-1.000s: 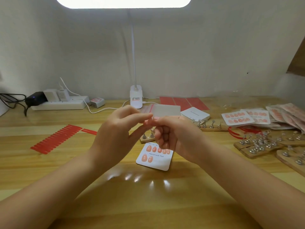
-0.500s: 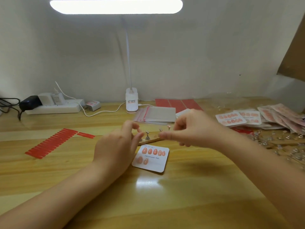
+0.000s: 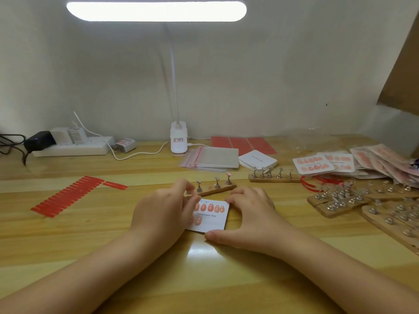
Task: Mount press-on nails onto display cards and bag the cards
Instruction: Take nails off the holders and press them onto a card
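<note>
The display card (image 3: 209,217) at the frame's centre lies flat on the desk (image 3: 90,234) because your left hand (image 3: 163,214) presses a nail onto it while your right hand (image 3: 249,214) pinches its edges steady.

One head cam, wide-angle, looks fwd and down over the bench (image 3: 68,241) toward the back wall (image 3: 272,75). Close in: forearms enter from bottom corners, lamp bar (image 3: 156,11) at top centre. No 2nd view.
</note>
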Action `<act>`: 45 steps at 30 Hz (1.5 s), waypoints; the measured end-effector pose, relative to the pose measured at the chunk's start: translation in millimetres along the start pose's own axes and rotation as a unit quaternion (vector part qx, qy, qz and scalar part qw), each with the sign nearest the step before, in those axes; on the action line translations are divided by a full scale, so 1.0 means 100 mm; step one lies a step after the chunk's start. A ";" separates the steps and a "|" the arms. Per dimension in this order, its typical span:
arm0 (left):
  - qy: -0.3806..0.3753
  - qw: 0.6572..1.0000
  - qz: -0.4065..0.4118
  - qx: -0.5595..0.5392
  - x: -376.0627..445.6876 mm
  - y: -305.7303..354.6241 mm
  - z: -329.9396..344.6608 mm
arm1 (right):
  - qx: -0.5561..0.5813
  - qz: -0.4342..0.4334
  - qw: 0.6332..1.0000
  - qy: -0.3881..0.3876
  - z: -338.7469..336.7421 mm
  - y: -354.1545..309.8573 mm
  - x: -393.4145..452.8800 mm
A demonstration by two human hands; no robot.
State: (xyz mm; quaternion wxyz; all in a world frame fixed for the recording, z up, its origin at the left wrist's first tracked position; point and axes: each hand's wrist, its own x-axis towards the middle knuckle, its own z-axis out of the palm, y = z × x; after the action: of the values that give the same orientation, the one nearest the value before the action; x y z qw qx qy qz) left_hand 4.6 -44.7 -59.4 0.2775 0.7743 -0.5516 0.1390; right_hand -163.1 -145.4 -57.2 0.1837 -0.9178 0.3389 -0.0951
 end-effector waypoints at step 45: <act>0.178 0.967 0.179 -0.012 0.24 0.20 -0.78 | 0.579 0.016 0.809 0.098 -0.63 -0.52 0.09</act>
State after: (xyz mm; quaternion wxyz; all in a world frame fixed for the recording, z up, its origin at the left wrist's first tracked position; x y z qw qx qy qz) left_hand 1.6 -22.2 21.4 0.3514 0.6220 -0.6247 0.3153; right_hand -144.9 -132.2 21.5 0.6488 -0.6214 0.2517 -0.3599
